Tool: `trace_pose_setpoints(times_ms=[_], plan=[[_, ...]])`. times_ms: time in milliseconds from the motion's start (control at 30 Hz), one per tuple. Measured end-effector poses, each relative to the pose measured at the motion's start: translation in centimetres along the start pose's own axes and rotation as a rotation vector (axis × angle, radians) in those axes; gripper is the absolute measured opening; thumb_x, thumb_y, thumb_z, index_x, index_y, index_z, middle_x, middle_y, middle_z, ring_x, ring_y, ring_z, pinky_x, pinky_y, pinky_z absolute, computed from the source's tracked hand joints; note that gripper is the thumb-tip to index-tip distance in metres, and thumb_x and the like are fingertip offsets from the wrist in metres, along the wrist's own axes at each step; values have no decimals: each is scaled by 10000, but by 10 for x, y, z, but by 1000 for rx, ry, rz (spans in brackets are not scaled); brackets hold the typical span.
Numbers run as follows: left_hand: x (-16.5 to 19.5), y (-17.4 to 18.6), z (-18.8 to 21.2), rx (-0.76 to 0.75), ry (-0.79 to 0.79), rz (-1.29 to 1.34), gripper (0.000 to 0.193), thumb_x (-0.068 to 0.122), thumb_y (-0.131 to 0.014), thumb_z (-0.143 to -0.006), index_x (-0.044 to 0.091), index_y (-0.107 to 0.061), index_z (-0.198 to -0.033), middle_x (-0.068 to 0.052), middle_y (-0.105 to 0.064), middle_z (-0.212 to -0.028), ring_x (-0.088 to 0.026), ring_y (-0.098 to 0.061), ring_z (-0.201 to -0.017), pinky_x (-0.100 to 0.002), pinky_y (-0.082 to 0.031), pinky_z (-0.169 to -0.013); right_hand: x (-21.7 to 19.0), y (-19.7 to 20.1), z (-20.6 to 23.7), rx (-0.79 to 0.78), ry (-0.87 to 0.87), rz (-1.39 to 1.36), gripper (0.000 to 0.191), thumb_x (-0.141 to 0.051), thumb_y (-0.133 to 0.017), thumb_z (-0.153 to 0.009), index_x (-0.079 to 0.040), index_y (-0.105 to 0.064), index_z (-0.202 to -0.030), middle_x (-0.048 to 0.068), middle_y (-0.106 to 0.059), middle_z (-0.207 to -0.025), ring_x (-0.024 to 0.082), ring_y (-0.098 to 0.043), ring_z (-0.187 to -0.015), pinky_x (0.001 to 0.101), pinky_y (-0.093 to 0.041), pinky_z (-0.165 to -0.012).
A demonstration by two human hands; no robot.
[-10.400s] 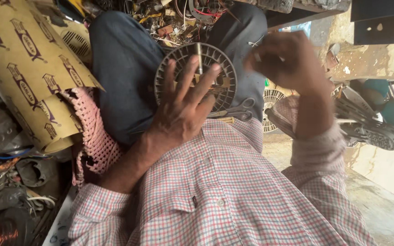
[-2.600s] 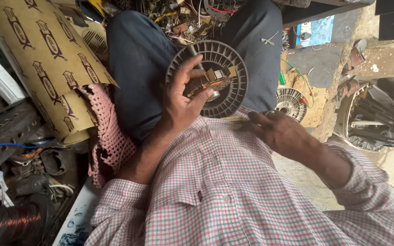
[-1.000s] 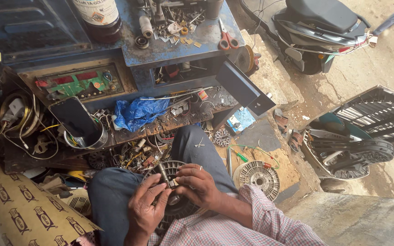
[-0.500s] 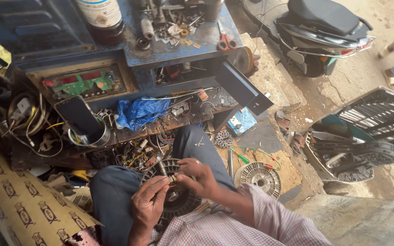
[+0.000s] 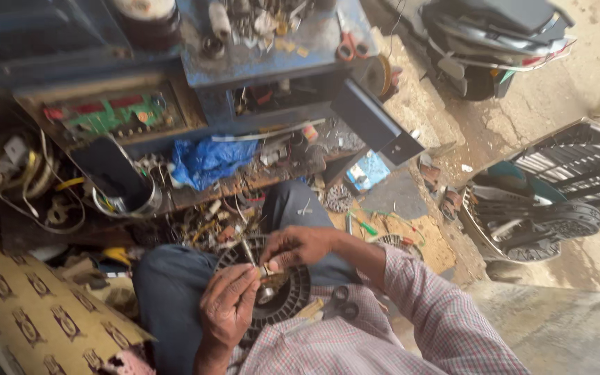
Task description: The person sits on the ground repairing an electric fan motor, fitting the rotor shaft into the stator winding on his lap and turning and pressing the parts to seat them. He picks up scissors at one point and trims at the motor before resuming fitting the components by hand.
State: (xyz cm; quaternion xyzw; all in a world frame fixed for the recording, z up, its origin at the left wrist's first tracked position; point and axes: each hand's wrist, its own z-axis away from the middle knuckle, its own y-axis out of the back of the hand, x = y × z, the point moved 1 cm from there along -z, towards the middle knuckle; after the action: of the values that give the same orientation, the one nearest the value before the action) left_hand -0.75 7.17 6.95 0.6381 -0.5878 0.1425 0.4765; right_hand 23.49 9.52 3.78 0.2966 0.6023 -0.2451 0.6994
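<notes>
Workbench (image 5: pixel 272 59) cluttered, dusty floor (image 5: pixel 522 125), scooter (image 5: pixel 494 35)

A round black fan part on a lap

The round black fan part (image 5: pixel 282 298) has thin ribs all around its edge. It rests tilted on the person's knees. A small yellowish piece (image 5: pixel 270 276) sits at its middle.

From my feed I see a shirt in a fine red-and-white check, its long sleeve (image 5: pixel 446 319) running down the right arm to the wrist. Dark blue-grey trousers (image 5: pixel 168 292) cover the legs. Both hands are bare: left hand (image 5: pixel 227 305), right hand (image 5: pixel 296 246).
</notes>
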Motion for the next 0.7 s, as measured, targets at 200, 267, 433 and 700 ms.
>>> trace_pose_setpoints(times_ms=[200, 267, 433, 700], plan=[[7, 9, -8, -71, -14, -45, 181, 64, -769, -858, 39, -740, -1035, -132, -735, -1056, -305, -706, -990, -392, -580, -849, 10, 14, -10, 9, -132, -216, 215, -188, -792, -924, 3, -765, -1018, 37, -735, -947, 119, -689, -884, 288, -558, -786], [7, 9, -9, -76, -27, -33, 194, 60, -777, -847, 43, -743, -1037, -126, -738, -1045, -292, -713, -977, -380, -586, -828, 12, 17, -12, 9, -133, -226, 212, -176, -806, -902, 3, -764, -1007, 27, -742, -943, 106, -687, -887, 277, -552, -788], [-1, 5, -6, -59, 88, 114, 198, 46, -801, -820, 79, -753, -1010, -77, -764, -1020, -210, -759, -916, -314, -620, -765, 12, 16, -9, 29, -178, -213, 223, -172, -818, -885, 1, -771, -1018, 32, -773, -927, 95, -697, -863, 274, -563, -788], [-12, 6, -17, -35, 293, 485, 200, 91, -761, -851, 74, -714, -1045, -63, -745, -1066, -126, -715, -922, -266, -590, -811, 7, 16, -17, 195, -186, 74, 217, -230, -827, -853, -47, -779, -959, 28, -779, -880, 107, -712, -816, 290, -566, -748]])
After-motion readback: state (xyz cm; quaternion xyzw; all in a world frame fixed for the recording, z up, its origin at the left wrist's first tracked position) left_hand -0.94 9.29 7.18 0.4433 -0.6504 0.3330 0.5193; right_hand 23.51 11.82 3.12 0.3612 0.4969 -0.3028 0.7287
